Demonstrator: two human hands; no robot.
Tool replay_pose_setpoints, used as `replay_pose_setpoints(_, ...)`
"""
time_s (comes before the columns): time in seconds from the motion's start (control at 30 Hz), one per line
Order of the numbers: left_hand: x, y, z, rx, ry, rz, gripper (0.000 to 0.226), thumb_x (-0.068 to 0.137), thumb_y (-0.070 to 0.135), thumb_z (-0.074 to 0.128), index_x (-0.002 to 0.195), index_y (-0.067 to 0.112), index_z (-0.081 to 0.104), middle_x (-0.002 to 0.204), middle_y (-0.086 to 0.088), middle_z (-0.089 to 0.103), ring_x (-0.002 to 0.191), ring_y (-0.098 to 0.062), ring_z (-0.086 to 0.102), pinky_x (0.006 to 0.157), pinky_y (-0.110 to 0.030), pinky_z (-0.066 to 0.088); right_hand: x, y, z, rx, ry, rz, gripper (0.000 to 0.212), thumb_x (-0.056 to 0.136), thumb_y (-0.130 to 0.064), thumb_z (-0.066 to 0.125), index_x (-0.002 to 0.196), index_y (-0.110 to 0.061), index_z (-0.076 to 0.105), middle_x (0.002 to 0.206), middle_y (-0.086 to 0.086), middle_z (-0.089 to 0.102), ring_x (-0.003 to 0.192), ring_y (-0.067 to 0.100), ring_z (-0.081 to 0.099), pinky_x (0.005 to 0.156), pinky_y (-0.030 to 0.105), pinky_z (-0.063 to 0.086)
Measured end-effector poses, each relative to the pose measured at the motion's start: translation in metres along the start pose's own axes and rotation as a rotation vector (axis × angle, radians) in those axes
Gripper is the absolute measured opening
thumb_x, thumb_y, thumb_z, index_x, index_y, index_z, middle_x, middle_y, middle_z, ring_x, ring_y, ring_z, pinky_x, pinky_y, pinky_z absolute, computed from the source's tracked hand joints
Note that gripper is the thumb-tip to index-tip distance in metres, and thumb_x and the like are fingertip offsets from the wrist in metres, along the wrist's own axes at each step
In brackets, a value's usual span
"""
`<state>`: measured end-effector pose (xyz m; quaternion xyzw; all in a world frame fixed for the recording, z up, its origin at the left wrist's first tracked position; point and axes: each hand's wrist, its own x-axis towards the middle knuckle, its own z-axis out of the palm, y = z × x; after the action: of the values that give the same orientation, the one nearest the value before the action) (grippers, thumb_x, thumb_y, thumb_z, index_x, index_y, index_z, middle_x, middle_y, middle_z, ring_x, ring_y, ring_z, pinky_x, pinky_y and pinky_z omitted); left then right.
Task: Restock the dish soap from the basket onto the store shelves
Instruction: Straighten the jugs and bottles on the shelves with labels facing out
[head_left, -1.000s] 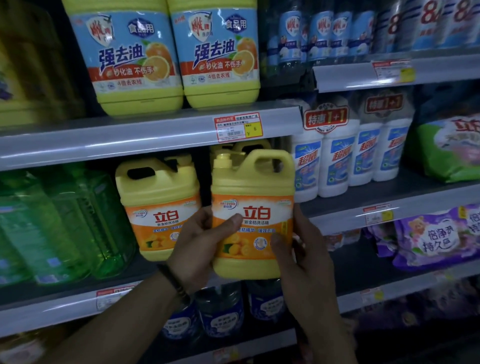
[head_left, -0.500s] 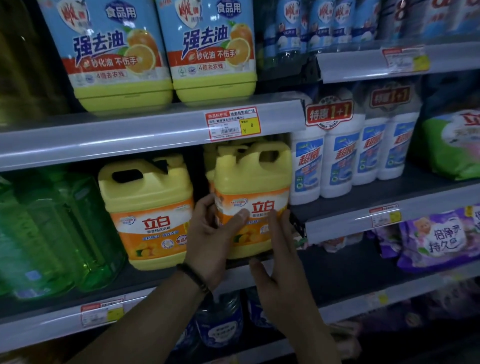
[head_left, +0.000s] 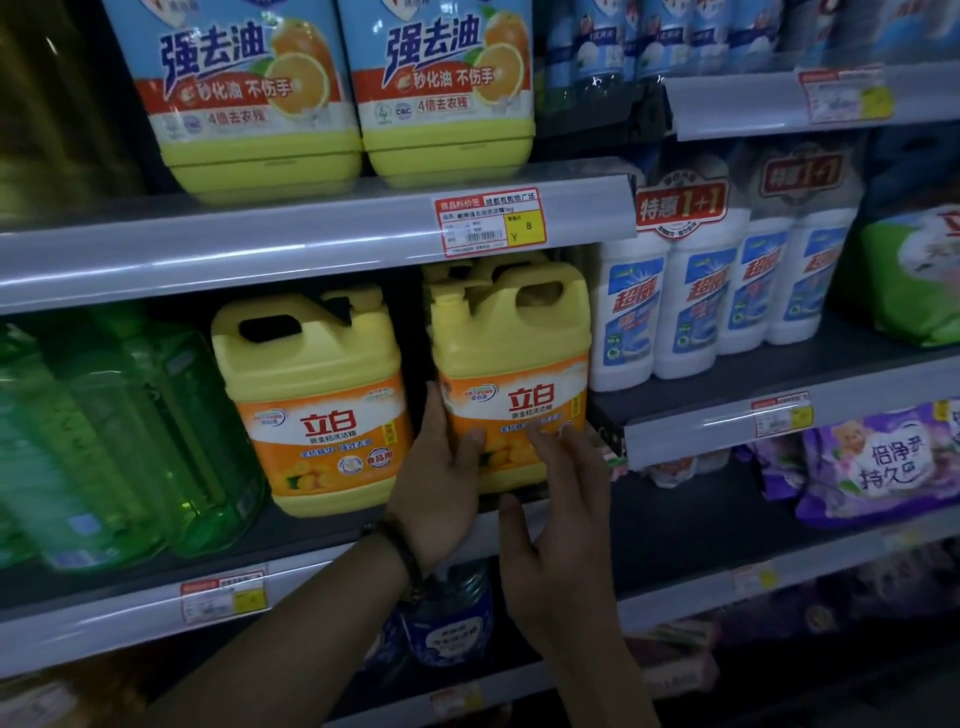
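- Yellow plastic dish-soap jug, orange label, stands on dark grey metal shelf board, base near front edge; basket not in view.
- L hand grasps jug's lower-left corner, thumb on label, fingers round the side. R hand flat, fingers straight, tips prob. on label front – blurred, contact unsure.
- Risk: push from R tips while L holds one corner → jug twists, label ends askew.
- Risk: rear yellow jug shows just behind; hard shove knocks it back, or jug stops short, overhangs, tips fwd.
- Risk: white shrink-wrapped bottle pack just right of jug – tight, side may snag. Twin yellow jug left of it, w/ gap.
- Board looks smooth, should slide easy. Little headroom above jug under grey shelf rail w/ red-yellow price tag. Aisle dim.
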<state>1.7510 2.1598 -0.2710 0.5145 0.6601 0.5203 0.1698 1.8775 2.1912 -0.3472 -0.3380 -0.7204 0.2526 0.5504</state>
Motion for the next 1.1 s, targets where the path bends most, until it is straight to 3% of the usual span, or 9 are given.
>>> replay_pose_setpoints(0.07,-0.008,0.000,-0.008,0.023,-0.014,0.022,0.054,0.110,0.025,0.051,0.161,0.035,0.035,0.146,0.016,0.061,0.134,-0.004,0.058,0.113,-0.036,0.049,-0.001,-0.007,0.000,0.014,0.023,0.003,0.053,0.101,-0.023,0.062,0.153,-0.024,0.051,0.162,-0.002,0.034,0.153,0.009,0.032,0.118,0.017,0.029)
replay_pose_setpoints(0.17,-0.030,0.003,-0.024,-0.018,0.047,0.009,0.032,0.107,0.022,0.059,0.136,0.034,0.061,0.127,0.018,0.071,0.115,0.008,0.065,0.093,-0.011,0.051,-0.003,-0.020,0.004,0.048,-0.048,-0.013,0.047,0.104,-0.027,0.061,0.149,-0.023,0.053,0.154,-0.003,0.039,0.144,0.009,0.041,0.112,0.009,0.033)
replay_pose_setpoints(0.27,-0.053,-0.011,-0.051,-0.004,0.281,-0.008,0.016,0.100,0.017,0.068,0.111,0.029,0.065,0.108,0.005,0.071,0.102,-0.008,0.069,0.082,-0.016,0.054,-0.007,-0.038,0.016,0.147,-0.197,0.021,0.045,0.108,-0.024,0.062,0.150,-0.035,0.051,0.151,-0.018,0.040,0.135,-0.006,0.044,0.104,0.018,0.043)
replay_pose_setpoints(0.4,-0.065,-0.030,-0.096,0.026,0.488,-0.035,0.035,0.092,0.023,0.073,0.123,0.026,0.056,0.127,-0.002,0.061,0.115,-0.009,0.063,0.091,-0.030,0.055,-0.011,-0.057,0.038,0.313,-0.336,0.118,0.056,0.107,-0.025,0.064,0.151,-0.052,0.043,0.142,-0.022,0.048,0.124,-0.005,0.055,0.095,0.016,0.048)
replay_pose_setpoints(0.53,-0.059,-0.034,-0.120,-0.077,0.358,-0.039,0.053,0.095,0.003,0.071,0.140,0.019,0.048,0.127,0.019,0.061,0.106,0.023,0.059,0.085,-0.003,0.050,-0.008,-0.062,0.051,0.357,-0.286,0.169,0.061,0.105,-0.018,0.067,0.149,-0.052,0.042,0.133,-0.010,0.054,0.113,-0.003,0.059,0.088,0.008,0.049)
replay_pose_setpoints(0.73,-0.040,-0.032,-0.128,-0.235,0.206,-0.035,0.056,0.101,0.026,0.067,0.153,0.031,0.046,0.139,0.012,0.068,0.125,-0.006,0.066,0.103,-0.030,0.054,-0.018,-0.071,0.072,0.267,-0.332,0.066,0.073,0.106,-0.021,0.066,0.166,-0.041,0.029,0.168,-0.023,0.021,0.151,0.014,0.044,0.116,0.042,0.050)
replay_pose_setpoints(0.83,-0.031,-0.029,-0.130,-0.366,0.202,-0.060,0.045,0.107,0.017,0.057,0.150,0.028,0.051,0.135,0.008,0.072,0.122,-0.011,0.069,0.103,-0.038,0.054,-0.023,-0.073,0.072,0.215,-0.394,0.037,0.073,0.108,-0.027,0.063,0.167,-0.046,0.023,0.172,-0.030,0.009,0.160,0.006,0.025,0.123,0.041,0.041)
replay_pose_setpoints(1.0,-0.030,-0.037,-0.132,-0.398,0.185,-0.092,0.047,0.093,0.036,0.061,0.140,0.033,0.064,0.137,-0.001,0.070,0.132,-0.026,0.063,0.108,-0.052,0.049,-0.024,-0.072,0.070,0.173,-0.494,-0.031,0.084,0.108,-0.034,0.062,0.168,-0.051,0.005,0.173,-0.033,-0.012,0.163,-0.003,-0.001,0.127,0.041,0.035)
replay_pose_setpoints(1.1,-0.040,-0.048,-0.127,-0.335,0.189,-0.094,0.053,0.094,0.053,0.059,0.146,0.041,0.057,0.146,-0.004,0.060,0.144,-0.033,0.048,0.113,-0.060,0.043,-0.024,-0.073,0.074,0.085,-0.491,-0.101,0.092,0.106,-0.029,0.066,0.169,-0.046,0.001,0.175,-0.026,-0.019,0.163,-0.002,-0.008,0.127,0.043,0.037)
